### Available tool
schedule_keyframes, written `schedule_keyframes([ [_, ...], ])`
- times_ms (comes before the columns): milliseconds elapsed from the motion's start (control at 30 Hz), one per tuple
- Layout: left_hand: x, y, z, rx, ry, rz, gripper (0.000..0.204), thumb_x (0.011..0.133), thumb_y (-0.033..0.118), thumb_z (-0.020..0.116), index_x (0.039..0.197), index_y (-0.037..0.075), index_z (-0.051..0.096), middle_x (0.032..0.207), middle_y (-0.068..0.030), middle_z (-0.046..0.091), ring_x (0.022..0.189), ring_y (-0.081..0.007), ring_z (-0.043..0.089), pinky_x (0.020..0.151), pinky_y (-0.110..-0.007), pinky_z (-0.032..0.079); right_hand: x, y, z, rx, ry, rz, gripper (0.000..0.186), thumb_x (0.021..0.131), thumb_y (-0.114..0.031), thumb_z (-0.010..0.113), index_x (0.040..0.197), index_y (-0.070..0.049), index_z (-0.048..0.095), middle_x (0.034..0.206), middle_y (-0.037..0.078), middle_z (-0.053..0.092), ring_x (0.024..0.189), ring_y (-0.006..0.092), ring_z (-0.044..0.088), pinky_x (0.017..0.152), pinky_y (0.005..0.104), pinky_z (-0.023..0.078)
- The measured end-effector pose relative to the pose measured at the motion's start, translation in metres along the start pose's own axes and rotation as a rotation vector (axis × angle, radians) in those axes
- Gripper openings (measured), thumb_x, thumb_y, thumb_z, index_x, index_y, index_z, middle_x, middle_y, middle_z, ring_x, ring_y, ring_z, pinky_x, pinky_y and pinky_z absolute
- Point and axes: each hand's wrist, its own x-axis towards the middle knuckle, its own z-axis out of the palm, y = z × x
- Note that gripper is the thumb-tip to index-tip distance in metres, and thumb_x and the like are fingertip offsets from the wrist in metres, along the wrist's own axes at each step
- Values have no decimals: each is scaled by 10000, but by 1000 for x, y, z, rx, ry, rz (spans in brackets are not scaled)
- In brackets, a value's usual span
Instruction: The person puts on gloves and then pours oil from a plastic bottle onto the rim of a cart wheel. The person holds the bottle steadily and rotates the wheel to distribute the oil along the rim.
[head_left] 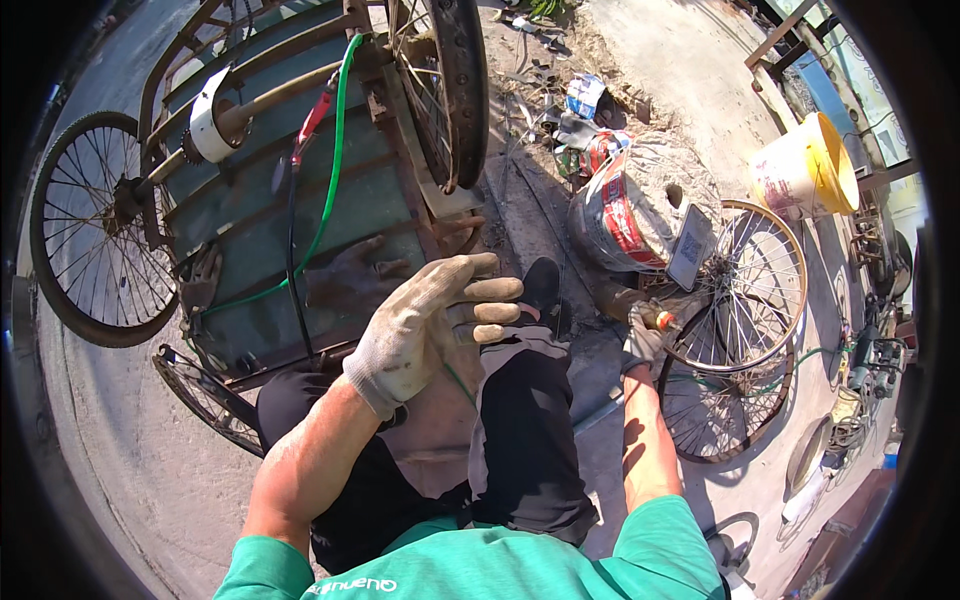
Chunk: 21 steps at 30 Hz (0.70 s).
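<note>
My left hand [432,310], in a dusty pale work glove, is raised in front of my knees with its fingers stretched out, holding nothing. Beyond it lies the slatted bed of an overturned cart [370,205]. My right hand [642,345], gloved too, reaches forward on the right. Its fingers are closed around what looks like a brown bottle [622,299] with a red and yellow cap [665,320]. Just right of that hand are a spoked wheel rim [800,290] and a darker wheel [675,440] partly beneath it.
The cart carries a spoked wheel [45,255] on its axle and a dark tyre [465,95]. A green hose [333,180] and a red-handled tool [316,117] lie across it. Farther right stand a round dusty block [655,165], a white card [688,247] and a yellow bucket [830,165].
</note>
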Motion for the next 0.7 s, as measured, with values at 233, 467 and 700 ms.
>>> schedule_keyframes([
  [233, 6, -2, -4, 82, 15, -47, 642, 1096, 396, 659, 1532, -42, 484, 1393, -272, 655, 1198, -322, 697, 1009, -441, 575, 69, 87, 72, 270, 41, -179, 434, 932, -307, 884, 1179, 5, 711, 1014, 67, 758, 819, 166, 682, 806, 341, 564],
  [467, 7, -3, -19, 125, 31, 79, 641, 1093, 429, 649, 1513, -39, 521, 1397, -256, 671, 1206, -311, 710, 1009, -441, 586, 29, 8, 48, 431, -314, -262, 571, 891, -199, 895, 1354, 29, 652, 1285, 174, 732, 1160, 262, 680, 1053, 395, 515],
  [700, -26, 75, -36, 175, 334, 279, 295, 1086, 295, 707, 1042, 4, 706, 1008, -153, 804, 831, -235, 785, 784, -358, 646, 16, 79, 6, 247, -394, -223, 513, 998, -326, 748, 1356, 30, 659, 1283, 190, 739, 1201, 305, 691, 1016, 403, 544],
])
